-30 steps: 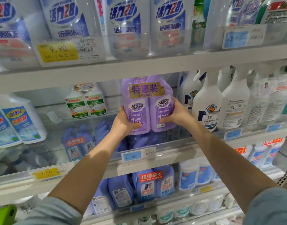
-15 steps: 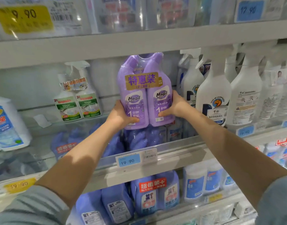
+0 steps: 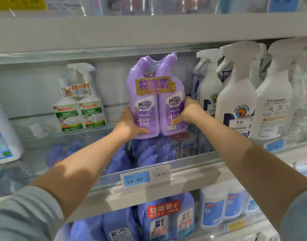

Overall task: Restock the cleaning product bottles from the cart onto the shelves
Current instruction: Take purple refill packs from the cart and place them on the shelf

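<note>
Purple twin-pack upright above middle shelf, left hand gripping its lower left side, right hand clamped on lower right, white spray bottles just beside, green-label toilet cleaner pair left

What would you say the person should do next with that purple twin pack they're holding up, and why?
Probably lower the purple twin pack straight down and let it stand on the shelf. Both the left hand and right hand grip its lower sides, it is upright and past the clear front rail, in the gap between the green-labelled pair and the white spray bottles.
</note>
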